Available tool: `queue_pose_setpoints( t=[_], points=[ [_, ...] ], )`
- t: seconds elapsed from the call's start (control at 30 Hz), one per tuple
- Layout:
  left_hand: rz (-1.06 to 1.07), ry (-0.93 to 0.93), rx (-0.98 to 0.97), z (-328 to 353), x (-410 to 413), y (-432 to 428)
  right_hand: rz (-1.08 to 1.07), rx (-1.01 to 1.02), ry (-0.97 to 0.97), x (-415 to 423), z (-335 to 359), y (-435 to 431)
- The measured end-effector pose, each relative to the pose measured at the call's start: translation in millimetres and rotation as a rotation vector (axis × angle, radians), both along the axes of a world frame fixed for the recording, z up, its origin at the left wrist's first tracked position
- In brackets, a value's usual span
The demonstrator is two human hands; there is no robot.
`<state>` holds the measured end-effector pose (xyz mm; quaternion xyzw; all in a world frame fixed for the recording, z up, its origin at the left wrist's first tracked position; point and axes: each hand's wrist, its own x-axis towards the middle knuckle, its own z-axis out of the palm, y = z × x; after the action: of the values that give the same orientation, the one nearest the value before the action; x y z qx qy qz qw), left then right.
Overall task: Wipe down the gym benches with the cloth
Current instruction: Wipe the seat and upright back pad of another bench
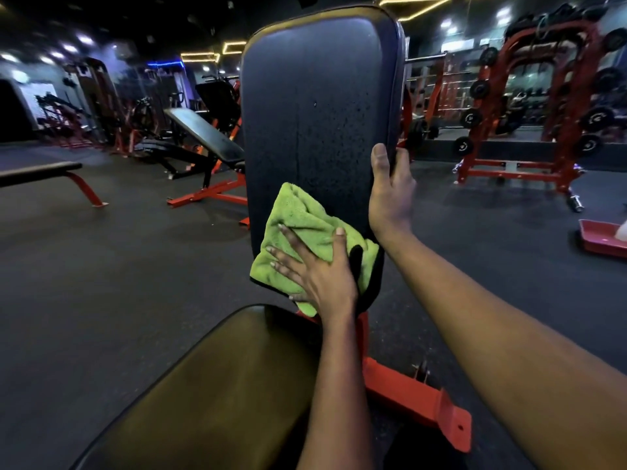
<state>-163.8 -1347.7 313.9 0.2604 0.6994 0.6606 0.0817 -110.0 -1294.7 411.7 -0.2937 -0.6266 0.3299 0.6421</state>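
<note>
Crumpled lime-green cloth (pixel 305 228) sits low on the upright black backrest (pixel 315 106), pressed under the flat, spread left hand (pixel 320 278). The right hand (pixel 390 195) grips the backrest's right edge, its fingers hidden behind.

Left forearm (pixel 336 385), right forearm (pixel 492 317) bare; left grip (pixel 315 269), right grip (pixel 390 195) bare, nails short.
</note>
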Motion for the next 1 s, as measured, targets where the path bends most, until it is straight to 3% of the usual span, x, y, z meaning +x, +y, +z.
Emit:
queue_pose_setpoints(
  t=[0.2, 0.37, 0.53, 0.77, 1.0],
  points=[
    [0.053, -0.104, 0.025, -38, -8, -14, -0.016, -0.024, 0.016, 0, -1, 7],
    [0.143, -0.268, 0.076, -9, -57, -6, 0.014, -0.021, -0.006, 3, -2, 8],
    [0.195, -0.239, 0.150, 2, -102, 0, 0.065, -0.001, 0.070, 3, 0, -4],
    [0.083, -0.105, 0.195, -41, 17, -2, 0.063, -0.017, 0.047, 5, 2, -8],
    [0.137, -0.087, 0.152, -28, -21, 14, 0.087, -0.021, 0.061, 2, -2, 0]
  ],
)
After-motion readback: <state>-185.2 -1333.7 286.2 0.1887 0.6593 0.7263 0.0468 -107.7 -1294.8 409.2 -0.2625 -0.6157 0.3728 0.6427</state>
